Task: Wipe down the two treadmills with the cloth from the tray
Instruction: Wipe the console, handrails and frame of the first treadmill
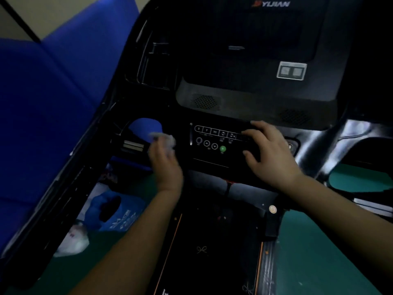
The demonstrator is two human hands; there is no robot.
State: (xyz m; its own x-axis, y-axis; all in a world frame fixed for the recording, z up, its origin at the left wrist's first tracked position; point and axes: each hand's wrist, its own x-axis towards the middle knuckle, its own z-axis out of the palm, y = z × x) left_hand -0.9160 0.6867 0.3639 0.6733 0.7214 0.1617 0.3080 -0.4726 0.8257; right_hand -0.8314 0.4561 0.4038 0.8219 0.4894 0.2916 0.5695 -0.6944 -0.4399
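Observation:
A black treadmill console [255, 99] fills the middle of the head view, with a dark screen at the top and a button panel [214, 139] lower down. My left hand [164, 165] is shut on a small pale crumpled cloth [168, 141], pressed against the console just left of the button panel. My right hand [270, 152] lies flat with spread fingers on the right end of the panel. The treadmill belt [212, 252] runs down between my forearms. Only one treadmill shows.
Blue padded wall panels [53, 92] stand close on the left. Blue and white bags [112, 211] lie on the green floor [319, 262] beside the left upright. A black curved handrail [344, 141] rises on the right. The scene is dim.

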